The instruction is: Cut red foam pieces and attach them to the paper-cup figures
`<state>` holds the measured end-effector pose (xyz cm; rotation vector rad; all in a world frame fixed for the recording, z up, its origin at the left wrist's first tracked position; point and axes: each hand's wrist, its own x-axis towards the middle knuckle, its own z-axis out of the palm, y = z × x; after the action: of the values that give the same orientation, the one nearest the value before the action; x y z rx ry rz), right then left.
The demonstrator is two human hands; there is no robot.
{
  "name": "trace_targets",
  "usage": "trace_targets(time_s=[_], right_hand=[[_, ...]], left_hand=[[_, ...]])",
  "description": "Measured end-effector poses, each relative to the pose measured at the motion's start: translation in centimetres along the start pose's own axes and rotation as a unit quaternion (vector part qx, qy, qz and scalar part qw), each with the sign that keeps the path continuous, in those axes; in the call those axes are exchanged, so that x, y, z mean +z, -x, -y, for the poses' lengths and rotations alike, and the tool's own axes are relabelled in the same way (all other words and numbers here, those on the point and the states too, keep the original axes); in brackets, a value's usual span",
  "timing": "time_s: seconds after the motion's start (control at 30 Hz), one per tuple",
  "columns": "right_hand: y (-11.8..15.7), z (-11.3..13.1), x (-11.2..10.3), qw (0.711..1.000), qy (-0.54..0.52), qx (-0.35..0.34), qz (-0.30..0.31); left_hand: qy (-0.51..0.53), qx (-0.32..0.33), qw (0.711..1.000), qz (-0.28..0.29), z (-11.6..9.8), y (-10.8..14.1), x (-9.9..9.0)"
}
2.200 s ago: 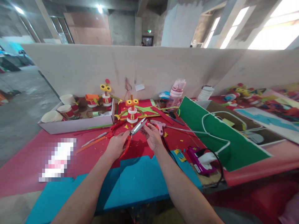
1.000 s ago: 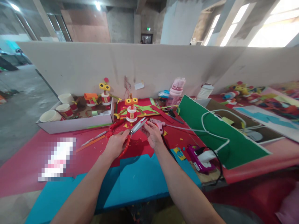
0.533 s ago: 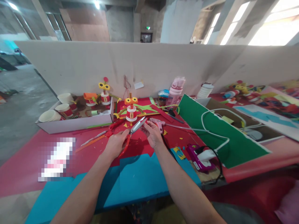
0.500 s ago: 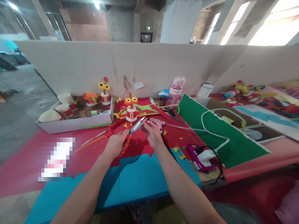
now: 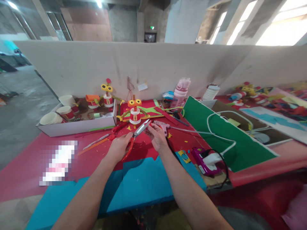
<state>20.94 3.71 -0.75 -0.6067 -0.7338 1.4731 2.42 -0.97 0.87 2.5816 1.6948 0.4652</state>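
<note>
My left hand (image 5: 120, 147) is closed round a pair of scissors (image 5: 141, 128) with silver blades and red handles. The blades point up and to the right, towards my right fingers. My right hand (image 5: 157, 138) pinches a small red piece (image 5: 149, 125) beside the blade tips; most of it is hidden by my fingers. Just beyond the scissors stands a paper-cup figure (image 5: 135, 115) with an orange head, yellow eyes and coiled arms. A pink glue gun (image 5: 163, 126) lies behind my right hand. Yellow scraps (image 5: 169, 135) are scattered on the red table covering.
At left, a white box (image 5: 79, 126) holds paper cups (image 5: 66, 112) and another figure (image 5: 107, 99). A green-sided box (image 5: 206, 131) stands at right, near a purple power strip (image 5: 205, 164) with a plugged-in white adapter. A pink bottle (image 5: 179, 94) stands by the partition (image 5: 153, 64).
Both hands stay almost in place, the scissors and the red piece still in them. The blades look slightly closer together.
</note>
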Motion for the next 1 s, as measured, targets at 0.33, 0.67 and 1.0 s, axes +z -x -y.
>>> trace_targets(time_s=[0.33,0.67,1.0], right_hand=[[0.01,0.14,0.04,1.0,0.01,-0.002,-0.006],[0.01,0.18,-0.03,1.0,0.02,-0.002,-0.005],[-0.07,0.17,-0.1,1.0,0.012,-0.005,0.0]], left_hand=[[-0.017,-0.003,1.0,0.005,-0.22,0.01,-0.21],[-0.029,-0.011,0.999,0.016,-0.38,-0.01,-0.49],[-0.031,-0.012,0.999,0.017,-0.41,-0.01,-0.4]])
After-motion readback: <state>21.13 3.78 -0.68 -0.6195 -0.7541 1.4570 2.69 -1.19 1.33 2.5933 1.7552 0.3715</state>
